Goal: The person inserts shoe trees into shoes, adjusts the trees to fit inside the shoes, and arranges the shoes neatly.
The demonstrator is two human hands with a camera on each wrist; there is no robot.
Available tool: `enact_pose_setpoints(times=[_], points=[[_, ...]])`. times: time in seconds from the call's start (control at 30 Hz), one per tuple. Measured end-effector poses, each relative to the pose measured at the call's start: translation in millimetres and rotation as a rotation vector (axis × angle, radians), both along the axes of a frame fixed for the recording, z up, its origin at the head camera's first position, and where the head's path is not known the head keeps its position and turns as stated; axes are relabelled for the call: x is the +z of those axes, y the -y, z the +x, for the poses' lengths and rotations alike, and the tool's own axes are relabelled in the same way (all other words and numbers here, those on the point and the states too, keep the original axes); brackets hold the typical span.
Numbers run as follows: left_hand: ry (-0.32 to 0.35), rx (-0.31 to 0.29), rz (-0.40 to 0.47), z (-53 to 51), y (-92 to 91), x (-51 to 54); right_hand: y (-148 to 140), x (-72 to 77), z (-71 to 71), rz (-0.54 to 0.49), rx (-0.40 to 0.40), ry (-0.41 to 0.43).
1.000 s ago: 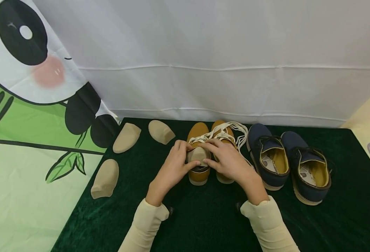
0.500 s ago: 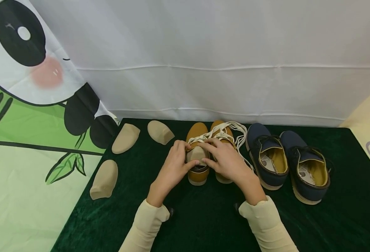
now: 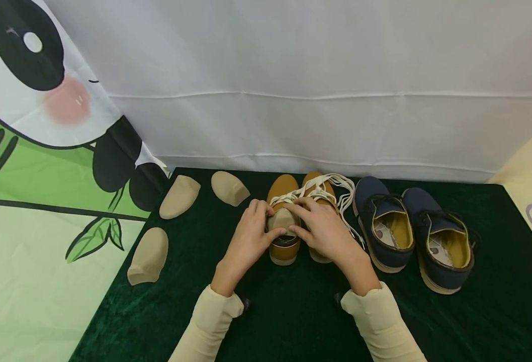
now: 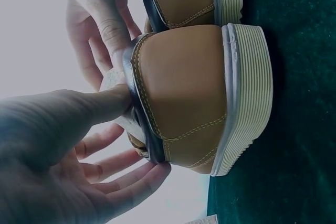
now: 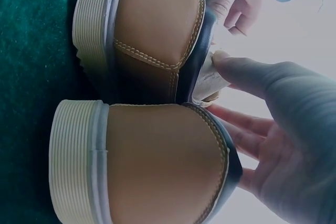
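Note:
A beige shaped insert (image 3: 282,221) sits in the opening of the left tan shoe (image 3: 284,251), with its broad face showing. My left hand (image 3: 250,234) grips it from the left, thumb on its near end and fingers at the shoe's collar. From the other side my right hand (image 3: 324,229) holds the same insert between thumb and fingers. In the left wrist view the thumb presses the insert (image 4: 131,121) beside the dark collar. The right wrist view shows the other thumb on the insert (image 5: 209,80). The second tan shoe (image 3: 313,183) stands alongside, partly under my right hand.
Three more beige inserts (image 3: 180,197) (image 3: 230,188) (image 3: 148,255) lie at the left on the green cloth (image 3: 293,322). White laces (image 3: 345,188) spread over the tan shoes. Two navy shoes (image 3: 385,254) (image 3: 451,276) stand at the right, before a white curtain (image 3: 293,125).
The head view has shifted slightly. Both hands stay on the insert in the left tan shoe, with hardly any visible movement.

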State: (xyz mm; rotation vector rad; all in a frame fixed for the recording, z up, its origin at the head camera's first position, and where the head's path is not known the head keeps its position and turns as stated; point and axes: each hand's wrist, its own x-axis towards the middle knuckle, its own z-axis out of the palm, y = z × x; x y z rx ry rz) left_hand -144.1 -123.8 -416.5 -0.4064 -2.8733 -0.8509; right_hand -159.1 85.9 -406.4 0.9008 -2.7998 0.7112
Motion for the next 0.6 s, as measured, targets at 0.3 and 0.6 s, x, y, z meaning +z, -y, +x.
enact_pose_setpoints(times=[0.3,0.6], points=[[-0.024,0.003,-0.017,0.9,-1.6,-2.7,2.2,-1.8,1.8,0.006,-0.019,-0.001],[-0.04,0.027,-0.029,-0.1,-3.5,-3.0,4.3,-4.8,-0.5,0.001,-0.024,-0.053]])
